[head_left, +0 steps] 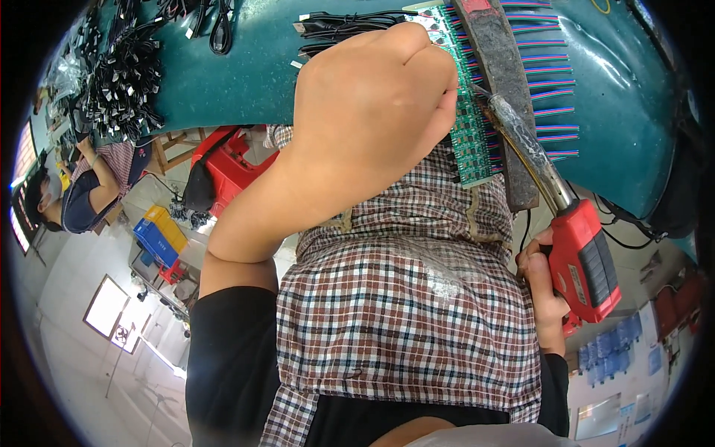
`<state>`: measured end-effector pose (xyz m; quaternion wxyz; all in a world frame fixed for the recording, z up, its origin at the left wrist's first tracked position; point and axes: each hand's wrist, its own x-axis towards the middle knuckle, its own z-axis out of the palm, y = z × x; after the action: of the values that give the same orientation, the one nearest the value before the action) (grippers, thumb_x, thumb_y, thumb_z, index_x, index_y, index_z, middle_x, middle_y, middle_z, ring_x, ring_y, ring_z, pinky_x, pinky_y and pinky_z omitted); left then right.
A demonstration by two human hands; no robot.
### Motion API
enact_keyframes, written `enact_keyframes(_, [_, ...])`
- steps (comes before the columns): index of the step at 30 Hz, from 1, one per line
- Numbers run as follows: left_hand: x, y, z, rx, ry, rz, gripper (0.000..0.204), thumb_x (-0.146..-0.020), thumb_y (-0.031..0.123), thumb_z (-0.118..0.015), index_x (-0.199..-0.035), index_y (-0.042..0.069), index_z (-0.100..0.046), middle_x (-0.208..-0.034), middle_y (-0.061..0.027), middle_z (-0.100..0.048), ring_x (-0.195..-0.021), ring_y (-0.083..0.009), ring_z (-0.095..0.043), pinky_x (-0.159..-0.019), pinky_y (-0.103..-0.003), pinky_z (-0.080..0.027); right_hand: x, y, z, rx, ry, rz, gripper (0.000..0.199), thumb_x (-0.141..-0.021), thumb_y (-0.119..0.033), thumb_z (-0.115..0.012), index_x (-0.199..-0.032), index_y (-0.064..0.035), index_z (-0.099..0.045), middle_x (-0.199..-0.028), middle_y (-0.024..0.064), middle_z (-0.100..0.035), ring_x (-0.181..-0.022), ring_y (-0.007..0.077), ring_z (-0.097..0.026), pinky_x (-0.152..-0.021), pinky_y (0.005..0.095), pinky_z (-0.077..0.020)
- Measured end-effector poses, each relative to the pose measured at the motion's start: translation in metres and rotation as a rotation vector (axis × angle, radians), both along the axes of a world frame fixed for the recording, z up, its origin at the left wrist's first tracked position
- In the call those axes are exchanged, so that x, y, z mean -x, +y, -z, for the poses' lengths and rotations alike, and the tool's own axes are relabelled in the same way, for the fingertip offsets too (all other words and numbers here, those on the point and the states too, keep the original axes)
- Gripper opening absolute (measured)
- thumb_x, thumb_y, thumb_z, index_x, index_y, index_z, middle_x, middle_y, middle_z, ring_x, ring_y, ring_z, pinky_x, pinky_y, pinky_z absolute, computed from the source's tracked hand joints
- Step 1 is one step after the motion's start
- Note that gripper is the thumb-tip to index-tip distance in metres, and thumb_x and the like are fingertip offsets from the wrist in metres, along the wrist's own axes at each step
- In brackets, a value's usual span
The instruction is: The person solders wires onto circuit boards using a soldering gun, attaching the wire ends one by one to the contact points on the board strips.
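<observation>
My left hand (372, 97) is closed in a fist over the green circuit board strip (471, 141), pressing near its left edge; what the fingers pinch is hidden. My right hand (542, 287) grips the red handle of a soldering iron (588, 261). Its metal shaft runs up and left, and the tip (480, 93) meets the board beside my left fingers. Short multicoloured ribbon wires (550, 82) fan out in rows from the board's right side, under a dark worn bar (503, 82). A plaid apron (406, 298) covers my lap below.
The teal worktable (246, 82) holds black cables (335, 26) and a heap of black connectors (123, 78) at the far left. Another person (78, 190) sits at the left. A red stool (227, 167) and blue and yellow crates (160, 235) stand below the table.
</observation>
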<state>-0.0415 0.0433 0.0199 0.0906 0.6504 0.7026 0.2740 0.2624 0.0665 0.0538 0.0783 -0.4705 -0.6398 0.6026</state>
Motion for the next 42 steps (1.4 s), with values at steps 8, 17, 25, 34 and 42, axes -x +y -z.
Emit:
enact_keyframes(8, [-0.002,0.001,-0.003,0.027,0.060,-0.023,0.017,-0.068,0.002,-0.077,-0.075,0.011,-0.064,-0.069,0.0003,-0.055,-0.058,-0.0147,-0.061,-0.050,-0.027,-0.045,0.008,0.006,-0.002,0.017,0.014,-0.026,0.010,-0.090,0.005,-0.056,-0.099,0.0003,-0.055,-0.083,0.0074,-0.054,-0.070,0.0145,-0.052,-0.063,0.0279,-0.0444])
enact_keyframes(17, [-0.004,0.000,-0.004,0.025,0.073,-0.014,0.018,-0.068,0.003,-0.077,-0.075,0.012,-0.063,-0.070,0.0000,-0.055,-0.058,-0.0162,-0.061,-0.050,-0.029,-0.045,0.012,0.005,-0.003,0.066,0.037,-0.007,0.007,-0.090,0.004,-0.056,-0.095,-0.0015,-0.053,-0.081,0.0071,-0.052,-0.071,0.0145,-0.051,-0.062,0.0280,-0.0438])
enact_keyframes(25, [-0.006,0.002,-0.006,0.020,0.085,0.006,0.017,-0.068,0.004,-0.076,-0.076,0.012,-0.063,-0.069,-0.0007,-0.055,-0.058,-0.0180,-0.060,-0.050,-0.031,-0.044,0.002,0.003,-0.008,0.076,-0.033,0.020,0.014,-0.091,0.002,-0.055,-0.100,-0.0041,-0.047,-0.081,0.0073,-0.051,-0.069,0.0133,-0.048,-0.062,0.0271,-0.0428])
enact_keyframes(34, [-0.007,0.002,-0.008,0.012,0.095,0.018,0.017,-0.067,0.003,-0.075,-0.076,0.012,-0.063,-0.071,-0.0015,-0.056,-0.059,-0.0210,-0.059,-0.051,-0.032,-0.045,0.000,0.004,-0.007,0.061,0.048,0.005,0.014,-0.090,0.003,-0.055,-0.099,-0.0039,-0.046,-0.081,0.0084,-0.050,-0.068,0.0143,-0.049,-0.060,0.0275,-0.0430])
enact_keyframes(42, [-0.005,0.001,-0.014,0.009,0.194,0.001,0.015,-0.067,0.020,-0.075,-0.067,0.010,-0.063,-0.071,-0.0023,-0.055,-0.071,-0.0221,-0.060,-0.059,-0.035,-0.048,0.006,0.003,-0.007,0.106,0.213,0.129,0.013,-0.090,0.003,-0.053,-0.099,-0.0022,-0.046,-0.079,0.0085,-0.048,-0.057,0.0134,-0.044,-0.053,0.0290,-0.0406])
